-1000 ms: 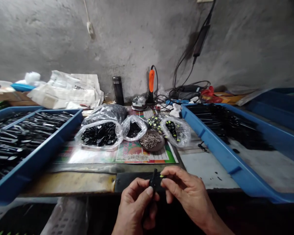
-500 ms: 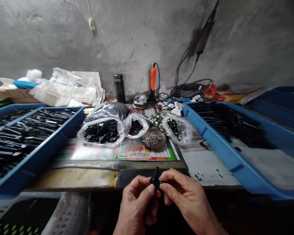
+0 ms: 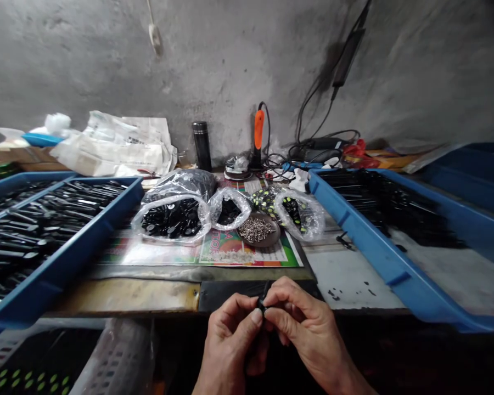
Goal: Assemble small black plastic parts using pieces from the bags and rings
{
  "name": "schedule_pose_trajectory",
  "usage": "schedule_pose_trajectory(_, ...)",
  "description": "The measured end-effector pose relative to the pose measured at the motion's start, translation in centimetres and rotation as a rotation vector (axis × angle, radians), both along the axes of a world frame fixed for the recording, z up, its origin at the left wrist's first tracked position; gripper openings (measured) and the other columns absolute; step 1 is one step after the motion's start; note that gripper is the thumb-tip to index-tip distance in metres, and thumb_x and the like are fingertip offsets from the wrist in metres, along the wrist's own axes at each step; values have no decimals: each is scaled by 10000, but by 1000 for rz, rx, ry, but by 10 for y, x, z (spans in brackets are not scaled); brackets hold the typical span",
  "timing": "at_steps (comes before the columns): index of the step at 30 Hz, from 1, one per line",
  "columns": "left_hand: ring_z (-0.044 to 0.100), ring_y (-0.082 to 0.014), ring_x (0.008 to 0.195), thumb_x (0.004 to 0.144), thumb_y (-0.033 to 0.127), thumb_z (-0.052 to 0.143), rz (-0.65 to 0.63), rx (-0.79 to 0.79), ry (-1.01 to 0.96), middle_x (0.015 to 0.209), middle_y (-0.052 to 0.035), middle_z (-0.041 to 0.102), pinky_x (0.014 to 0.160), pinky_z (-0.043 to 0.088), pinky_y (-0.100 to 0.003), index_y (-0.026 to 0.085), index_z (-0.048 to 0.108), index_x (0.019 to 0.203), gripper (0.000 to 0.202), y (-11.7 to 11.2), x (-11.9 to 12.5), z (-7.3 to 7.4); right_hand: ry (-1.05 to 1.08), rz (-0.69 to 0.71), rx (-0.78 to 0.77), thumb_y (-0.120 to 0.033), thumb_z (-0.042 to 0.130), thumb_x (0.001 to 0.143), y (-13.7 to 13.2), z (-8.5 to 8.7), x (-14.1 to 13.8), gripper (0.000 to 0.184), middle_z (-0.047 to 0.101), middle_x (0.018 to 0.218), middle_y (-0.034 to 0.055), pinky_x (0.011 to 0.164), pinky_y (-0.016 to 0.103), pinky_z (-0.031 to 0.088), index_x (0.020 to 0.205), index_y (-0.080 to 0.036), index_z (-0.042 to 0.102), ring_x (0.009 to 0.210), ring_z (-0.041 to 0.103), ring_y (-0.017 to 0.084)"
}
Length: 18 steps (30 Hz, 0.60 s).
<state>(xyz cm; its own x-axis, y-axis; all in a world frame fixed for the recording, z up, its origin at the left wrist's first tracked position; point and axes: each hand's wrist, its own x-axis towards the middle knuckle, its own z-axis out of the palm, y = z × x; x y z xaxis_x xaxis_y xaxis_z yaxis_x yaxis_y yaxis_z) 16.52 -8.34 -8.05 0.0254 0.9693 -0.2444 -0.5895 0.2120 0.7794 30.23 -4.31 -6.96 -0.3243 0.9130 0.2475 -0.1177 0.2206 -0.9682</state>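
Both my hands meet at the near edge of the bench around a small black plastic part (image 3: 264, 292). My left hand (image 3: 233, 340) is closed on its lower end, thumb tip pressed against it. My right hand (image 3: 302, 323) pinches its top, with fingers curled over it, so most of the part is hidden. Beyond my hands stand a large clear bag of black pieces (image 3: 170, 218), a smaller bag (image 3: 229, 208), a bag of black pieces with yellow-green dots (image 3: 298, 215) and a small dish of metal screws (image 3: 257, 230).
A blue tray of black parts (image 3: 66, 258) lies on the left; another blue tray (image 3: 379, 263), part-filled, lies on the right. An orange-handled tool (image 3: 258, 134), a black flask (image 3: 201, 145), cables and paper bags line the wall. A basket (image 3: 111, 362) sits below the bench.
The yellow-green bit seen at my right fingertips a second ago is no longer visible. My right fingers have closed further over the top of the black part.
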Motion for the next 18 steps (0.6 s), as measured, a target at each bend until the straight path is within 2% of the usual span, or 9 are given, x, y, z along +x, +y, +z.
schedule_pose_trajectory(5,437,-30,365,740,412,837,-9,6,-30,559,54,598,328,305,-107,168,624,880,353,0,0,-1,-13,1,13,-276,695,897,1,-4,0,103,526,739,-37,461,115,381,830,-199,678,526,464,42)
schedule_pose_trajectory(11,450,-30,383,753,400,825,-19,-23,-22,624,6,659,342,299,-111,157,622,875,339,-1,-1,1,73,-5,-157,-389,755,853,1,-10,-3,291,508,654,-66,419,106,378,902,-199,540,494,465,52)
schedule_pose_trajectory(15,438,-27,384,732,395,842,-17,-15,6,631,9,657,351,305,-121,155,629,851,342,-3,-4,3,133,56,-251,-392,821,786,5,-8,-3,425,513,697,-76,412,107,409,911,-216,455,521,541,67)
schedule_pose_trajectory(18,413,-18,379,725,390,849,-22,-12,49,626,13,648,358,306,-127,147,644,817,330,-3,-7,5,123,112,-279,-374,844,761,9,-3,-1,467,516,696,-84,416,108,415,941,-223,440,515,539,65)
